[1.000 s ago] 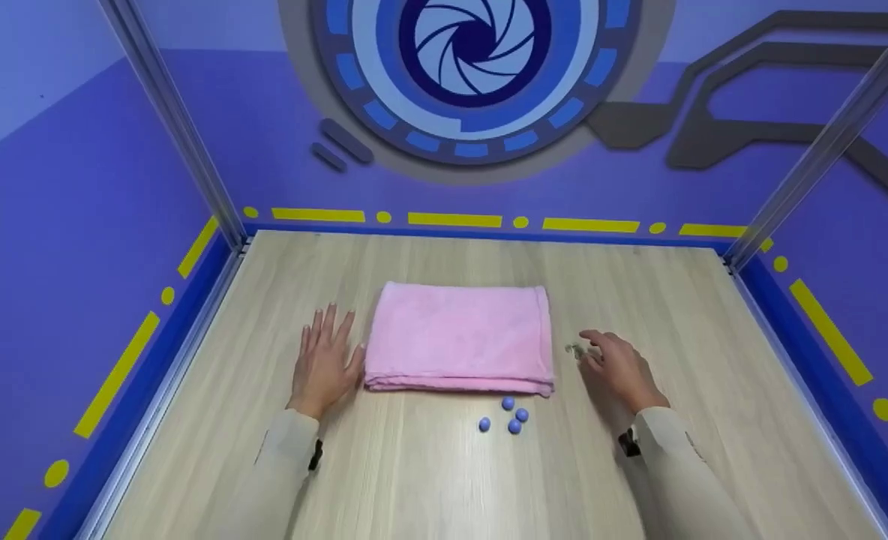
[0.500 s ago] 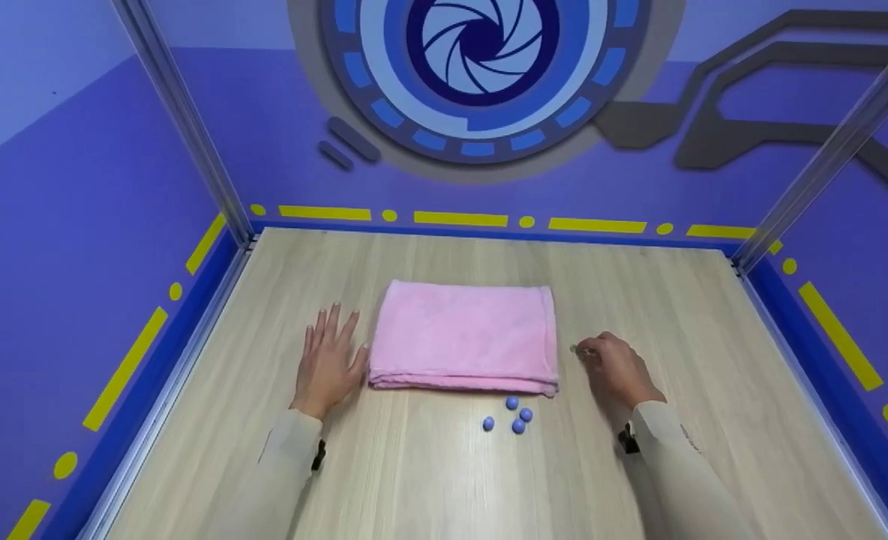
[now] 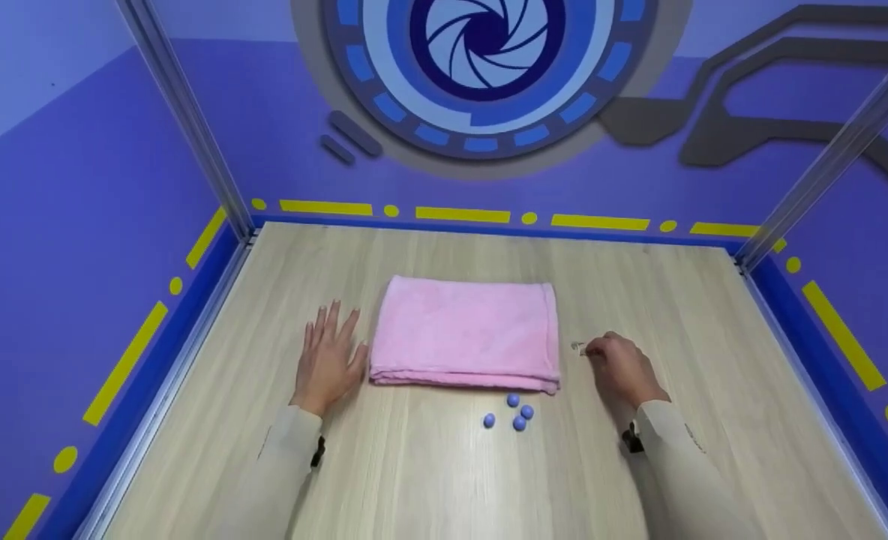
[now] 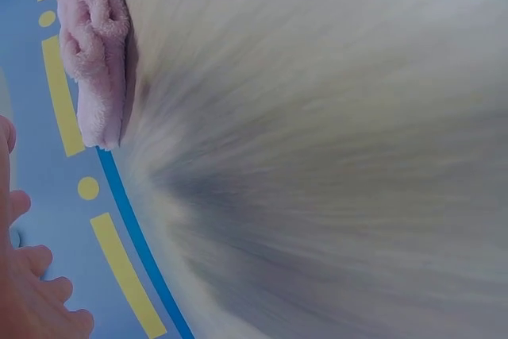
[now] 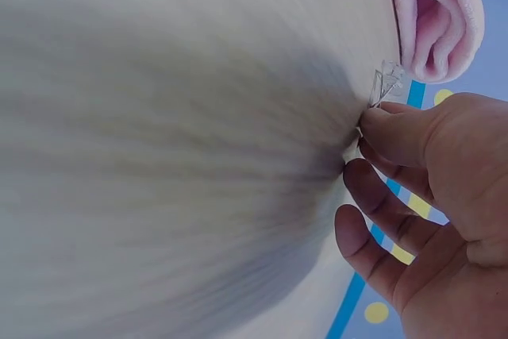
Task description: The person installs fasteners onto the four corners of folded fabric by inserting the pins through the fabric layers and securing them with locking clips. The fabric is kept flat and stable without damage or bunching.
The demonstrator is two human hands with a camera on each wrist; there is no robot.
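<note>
A folded pink blanket (image 3: 465, 330) lies on the wooden table between the hands. My left hand (image 3: 328, 367) is at its left side, fingers straight and spread, thumb tip right at the blanket's edge. To the right of the blanket, my right hand (image 3: 624, 367) pinches a small clear plastic clip-like piece (image 3: 578, 348) between thumb and forefinger, low at the tabletop. In the right wrist view the transparent piece (image 5: 386, 81) sticks out past the thumb tip, and the other fingers are loosely bent. Part of it is hidden behind the fingertips.
Several small blue balls (image 3: 519, 424) lie in front of the blanket's near right corner. Purple-blue panels (image 3: 226, 135) with yellow marks wall in the table (image 3: 429, 480) at the back and both sides, with metal posts (image 3: 189, 120) at the corners.
My right thumb and forefinger have closed together on the clear piece, which was lying beside the parted fingertips. The left hand stays beside the blanket. The head view has shifted slightly.
</note>
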